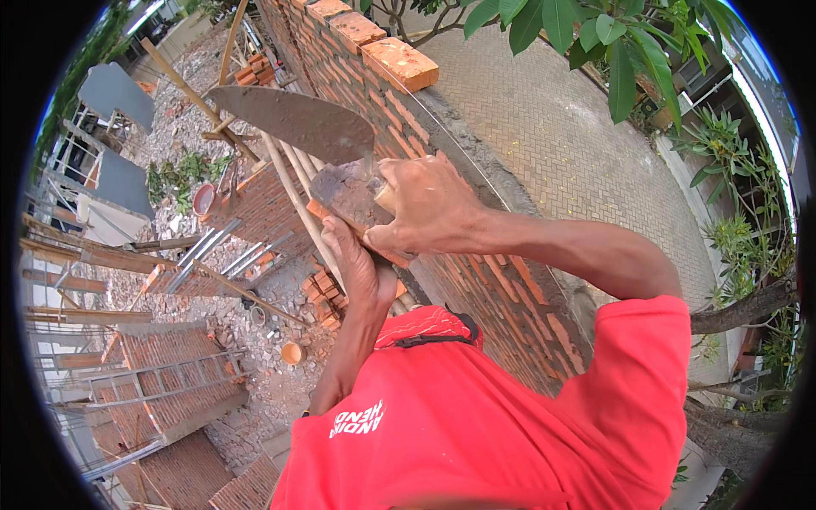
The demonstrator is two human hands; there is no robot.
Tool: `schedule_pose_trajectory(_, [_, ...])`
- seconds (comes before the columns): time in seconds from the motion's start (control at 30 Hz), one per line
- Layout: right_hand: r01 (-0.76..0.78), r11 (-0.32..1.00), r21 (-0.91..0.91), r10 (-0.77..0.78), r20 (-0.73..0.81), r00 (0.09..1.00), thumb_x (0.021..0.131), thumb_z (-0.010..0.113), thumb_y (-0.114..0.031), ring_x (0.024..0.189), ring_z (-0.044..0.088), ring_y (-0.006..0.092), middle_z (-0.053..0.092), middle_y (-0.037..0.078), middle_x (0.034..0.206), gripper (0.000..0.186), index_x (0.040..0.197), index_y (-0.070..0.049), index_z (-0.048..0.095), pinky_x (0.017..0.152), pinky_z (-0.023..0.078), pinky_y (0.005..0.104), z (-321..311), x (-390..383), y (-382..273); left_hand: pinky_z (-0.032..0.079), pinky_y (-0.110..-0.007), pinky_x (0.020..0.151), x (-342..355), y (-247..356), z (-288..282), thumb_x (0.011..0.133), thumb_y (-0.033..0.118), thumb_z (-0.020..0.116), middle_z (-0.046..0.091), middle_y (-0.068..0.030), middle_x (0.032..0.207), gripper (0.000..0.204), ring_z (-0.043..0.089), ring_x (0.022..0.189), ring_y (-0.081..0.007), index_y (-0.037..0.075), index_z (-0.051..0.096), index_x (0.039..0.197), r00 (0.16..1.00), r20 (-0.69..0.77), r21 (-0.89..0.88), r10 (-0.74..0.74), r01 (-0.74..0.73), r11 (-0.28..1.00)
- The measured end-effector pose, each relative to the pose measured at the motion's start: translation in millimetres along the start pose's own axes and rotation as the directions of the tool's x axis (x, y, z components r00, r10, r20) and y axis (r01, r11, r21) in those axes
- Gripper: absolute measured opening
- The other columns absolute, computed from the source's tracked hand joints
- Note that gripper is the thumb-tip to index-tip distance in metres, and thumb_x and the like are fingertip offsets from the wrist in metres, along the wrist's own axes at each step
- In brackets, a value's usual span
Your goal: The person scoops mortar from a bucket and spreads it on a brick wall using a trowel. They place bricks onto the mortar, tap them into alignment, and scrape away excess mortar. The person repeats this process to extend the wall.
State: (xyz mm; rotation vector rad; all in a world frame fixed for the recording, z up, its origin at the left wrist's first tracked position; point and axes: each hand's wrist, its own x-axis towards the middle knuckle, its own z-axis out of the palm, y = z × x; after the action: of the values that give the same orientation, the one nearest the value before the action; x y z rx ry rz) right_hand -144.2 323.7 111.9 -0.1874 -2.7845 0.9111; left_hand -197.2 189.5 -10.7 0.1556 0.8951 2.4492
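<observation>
My left hand (364, 270) is closed around the lower end of an orange brick (350, 197), holding it tilted from below. Grey, wet-looking mortar covers much of the brick's upper face. Closed on the handle of a bricklaying trowel (293, 121), my right hand (432, 204) is just above and right of the brick. The trowel's broad, mortar-smeared blade points to the left, beyond the brick. Both hands are close together beside the top of a brick wall (501, 297). My right fingers partly hide the handle and the brick's right end.
Loose-looking bricks (399, 63) sit along the wall's far top, with a mortar strip and a taut string (472, 161) nearer. Bamboo poles (297, 183) stand left of the wall, above rubble, a brick pile (323, 291) and a bucket (293, 353). Leaves (608, 42) overhang a paved lane (586, 153).
</observation>
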Motion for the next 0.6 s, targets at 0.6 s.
schedule_pose_trajectory(0.6, [-0.480,0.871,0.104,0.485,-0.032,0.874,0.064,0.093,-0.029,0.077,0.070,0.0274,0.073,0.017,0.089,0.054,0.098,0.008,0.074,0.072,0.055,0.0403,-81.5,16.8,144.2,0.051,-0.051,0.108,-57.1,44.6,-149.9,0.102,0.052,0.064,0.057,-0.0055,0.142,0.066,0.058,0.131,-0.0267,0.014,0.041,0.151,0.924,-0.383,0.179,0.016,0.058,0.982])
